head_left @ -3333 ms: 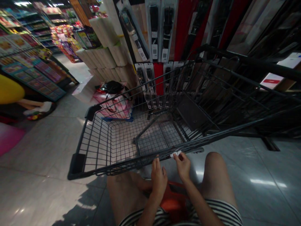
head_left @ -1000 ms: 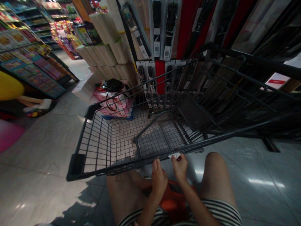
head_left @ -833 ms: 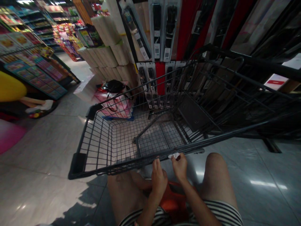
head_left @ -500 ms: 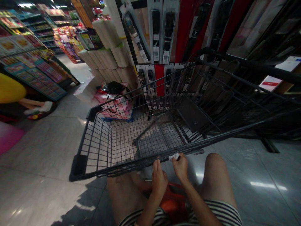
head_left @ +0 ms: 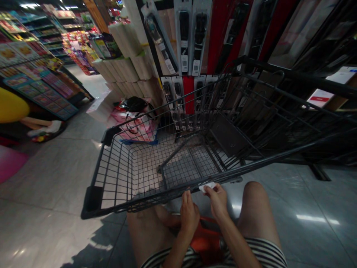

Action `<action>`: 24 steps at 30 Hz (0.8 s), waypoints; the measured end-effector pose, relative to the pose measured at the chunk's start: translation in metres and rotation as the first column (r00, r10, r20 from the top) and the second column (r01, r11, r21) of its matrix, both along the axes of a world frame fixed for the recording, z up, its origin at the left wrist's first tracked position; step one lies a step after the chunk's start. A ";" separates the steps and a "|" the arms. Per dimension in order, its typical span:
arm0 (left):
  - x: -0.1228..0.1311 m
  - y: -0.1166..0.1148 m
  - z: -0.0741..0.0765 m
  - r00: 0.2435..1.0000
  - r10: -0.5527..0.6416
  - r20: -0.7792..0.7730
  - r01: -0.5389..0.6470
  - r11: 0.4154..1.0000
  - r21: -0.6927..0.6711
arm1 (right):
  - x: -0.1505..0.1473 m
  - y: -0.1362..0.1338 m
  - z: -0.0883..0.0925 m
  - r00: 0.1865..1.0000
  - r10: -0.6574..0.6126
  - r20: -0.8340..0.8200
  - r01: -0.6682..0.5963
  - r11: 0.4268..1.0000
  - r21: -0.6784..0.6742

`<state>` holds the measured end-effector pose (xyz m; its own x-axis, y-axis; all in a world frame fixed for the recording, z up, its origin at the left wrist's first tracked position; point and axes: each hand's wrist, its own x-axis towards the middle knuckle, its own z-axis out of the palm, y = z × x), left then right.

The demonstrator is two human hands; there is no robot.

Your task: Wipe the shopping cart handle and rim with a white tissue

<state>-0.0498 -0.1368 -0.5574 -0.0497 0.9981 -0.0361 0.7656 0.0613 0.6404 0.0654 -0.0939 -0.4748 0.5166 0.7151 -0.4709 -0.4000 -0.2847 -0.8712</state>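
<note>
A dark wire shopping cart stands right in front of my knees, its near rim running across the view. My left hand has its fingertips together at that rim, seemingly holding it; the thumb is partly hidden. Just to the right, my right hand pinches a small crumpled white tissue between thumb and fingers. The tissue lies against the outer side of the same rim. Inside the basket only the wire mesh and a dark folded panel show.
Behind the cart hang packaged belts on a display rack. Stacked paper rolls and a pink bag stand beyond its left end. Left of these is a goods stand. Grey tiled floor surrounds the cart, and an orange-red seat shows between my legs.
My right hand has shifted slightly to the right and turned, with more of the white tissue showing. My left hand stays nearly in place at the rim.
</note>
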 end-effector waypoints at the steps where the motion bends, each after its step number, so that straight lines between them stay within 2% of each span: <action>1: 0.000 0.000 0.000 1.000 0.001 0.001 -0.001 1.000 -0.001 | 0.001 0.000 0.003 1.000 -0.010 -0.006 0.010 1.000 0.008; 6: -0.001 0.000 0.002 1.000 0.002 0.003 -0.002 1.000 -0.014 | 0.000 -0.001 0.012 0.999 -0.035 -0.016 0.036 0.998 0.042; 11: -0.002 0.000 0.003 1.000 -0.011 -0.001 0.011 1.000 -0.013 | -0.001 -0.002 0.011 0.998 -0.033 0.047 0.031 0.998 0.047; 24: -0.003 -0.002 0.001 1.000 -0.004 0.002 0.004 0.999 0.042 | -0.019 -0.006 -0.029 0.940 0.063 0.334 -0.057 0.998 -0.027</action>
